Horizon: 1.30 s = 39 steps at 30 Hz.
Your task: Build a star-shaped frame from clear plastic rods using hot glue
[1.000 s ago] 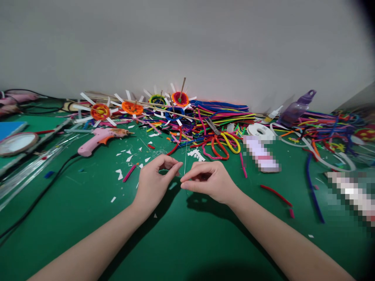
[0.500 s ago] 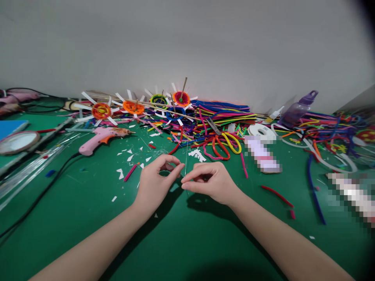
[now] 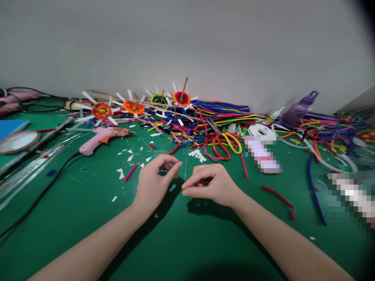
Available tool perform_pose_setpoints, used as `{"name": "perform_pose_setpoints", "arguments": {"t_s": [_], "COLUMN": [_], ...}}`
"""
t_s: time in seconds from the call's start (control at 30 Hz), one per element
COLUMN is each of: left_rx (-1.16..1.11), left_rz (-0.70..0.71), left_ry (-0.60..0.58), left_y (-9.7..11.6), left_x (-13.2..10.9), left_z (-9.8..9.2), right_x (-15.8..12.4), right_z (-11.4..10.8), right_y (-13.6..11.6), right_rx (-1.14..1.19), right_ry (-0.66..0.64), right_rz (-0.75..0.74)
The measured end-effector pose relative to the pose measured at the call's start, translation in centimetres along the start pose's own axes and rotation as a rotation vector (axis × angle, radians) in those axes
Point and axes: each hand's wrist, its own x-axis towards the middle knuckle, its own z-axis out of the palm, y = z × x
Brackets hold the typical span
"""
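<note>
My left hand (image 3: 154,182) and my right hand (image 3: 211,183) hover close together over the green table (image 3: 181,242). Both pinch a very thin clear thread (image 3: 186,158) that rises between their fingertips toward the pile behind. The left thumb and forefinger form a ring, pinched at the tip. The right hand's fingers curl inward, with thumb and forefinger pressed together on the thread's lower end.
A heap of coloured pipe cleaners (image 3: 222,117) and several pinwheel flowers (image 3: 101,111) lie at the back. A pink glue gun (image 3: 101,138) with its black cord lies left. A white ribbon spool (image 3: 261,132), a purple bottle (image 3: 297,109) and white paper scraps (image 3: 129,156) are scattered around.
The right hand has dropped slightly and moved a little apart from the left. The left hand's finger ring has stayed almost where it was.
</note>
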Motion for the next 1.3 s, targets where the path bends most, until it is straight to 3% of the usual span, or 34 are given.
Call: {"name": "perform_pose_setpoints", "arguments": {"t_s": [0.53, 1.3], "left_rx": [0.014, -0.003], "left_rz": [-0.014, -0.026], "left_ry": [0.03, 0.031], "left_y": [0.1, -0.1], "left_x": [0.1, -0.3], "left_z": [-0.1, -0.2], "right_x": [-0.2, -0.2], "right_z": [-0.2, -0.8], "right_y": [0.4, 1.1], "right_rx": [-0.043, -0.075], "right_ry": [-0.058, -0.033], "right_rz": [-0.086, -0.107]}}
